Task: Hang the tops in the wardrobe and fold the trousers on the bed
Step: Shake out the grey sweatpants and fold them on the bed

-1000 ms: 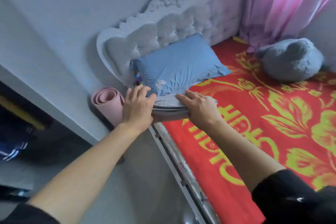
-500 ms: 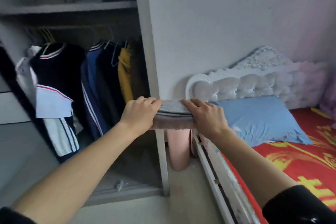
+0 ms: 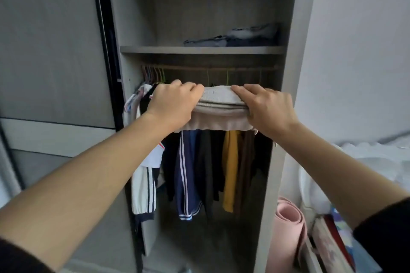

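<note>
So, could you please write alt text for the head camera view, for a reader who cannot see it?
Two bare hands, left and right, hold a folded beige garment in front of an open wardrobe. Behind it tops hang; folded clothes lie on the shelf above.

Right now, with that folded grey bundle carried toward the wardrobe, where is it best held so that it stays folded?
Probably at its two short ends, from the near side, as now: the left hand and the right hand each clamp one end of the folded trousers, fingers over the top. The bundle is a soft, flat stack, so gripping both ends keeps the layers together and level.
</note>
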A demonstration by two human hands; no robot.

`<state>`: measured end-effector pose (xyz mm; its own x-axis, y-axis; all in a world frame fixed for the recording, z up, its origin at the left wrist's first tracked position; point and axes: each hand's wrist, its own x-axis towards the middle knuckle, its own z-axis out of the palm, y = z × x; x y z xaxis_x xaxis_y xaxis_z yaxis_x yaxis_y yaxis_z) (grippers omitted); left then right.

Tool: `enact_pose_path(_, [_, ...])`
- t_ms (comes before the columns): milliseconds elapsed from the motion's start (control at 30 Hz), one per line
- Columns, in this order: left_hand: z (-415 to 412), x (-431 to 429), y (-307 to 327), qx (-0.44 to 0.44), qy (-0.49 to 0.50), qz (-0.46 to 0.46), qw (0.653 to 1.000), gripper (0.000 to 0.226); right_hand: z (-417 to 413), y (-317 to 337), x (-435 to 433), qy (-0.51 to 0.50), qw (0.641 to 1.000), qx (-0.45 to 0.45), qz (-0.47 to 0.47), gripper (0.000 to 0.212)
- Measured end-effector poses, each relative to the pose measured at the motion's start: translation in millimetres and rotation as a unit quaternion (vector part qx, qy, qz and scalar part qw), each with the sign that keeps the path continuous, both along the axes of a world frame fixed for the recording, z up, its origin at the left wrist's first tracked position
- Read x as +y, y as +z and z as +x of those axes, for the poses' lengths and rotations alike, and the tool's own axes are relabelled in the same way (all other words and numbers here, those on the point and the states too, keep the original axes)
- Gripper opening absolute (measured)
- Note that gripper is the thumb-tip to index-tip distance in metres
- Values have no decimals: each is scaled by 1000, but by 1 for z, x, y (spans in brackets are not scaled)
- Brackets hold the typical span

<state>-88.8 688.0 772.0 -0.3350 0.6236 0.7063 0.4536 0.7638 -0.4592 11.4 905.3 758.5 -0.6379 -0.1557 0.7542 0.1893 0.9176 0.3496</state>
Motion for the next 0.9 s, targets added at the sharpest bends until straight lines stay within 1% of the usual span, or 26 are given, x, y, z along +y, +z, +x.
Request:
enact_pose_path(100, [-39,15,44,55,14,11,998,41,-50,40,20,19,998,62,22,56])
enact_pose_path(167, [-69,31,76,97,6,37,995,41,-83,71,37,31,993,104,40,56])
enact_pose_path(233, [-96,51,109,139,-1,65,988,45,-114,104,57,40,987,143,64,53])
enact_pose_path(367, [-153,91,168,174,18,94,980,58,-176,168,97,38,975,202,82,50])
enact_pose_path(500, [-215,119,203,196,35,109,974,55,-240,213,127,32,969,211,122,60])
enact_pose_path(600, [-263,133,217,205,30,107,972,49,-288,232,143,23,965,214,148,66])
enact_pose_path(800, [-360,147,232,233,6,119,965,42,-378,265,163,28,956,199,211,63])
enact_pose_path(900, [-415,157,245,256,-16,118,959,43,-418,280,172,4,953,196,232,55])
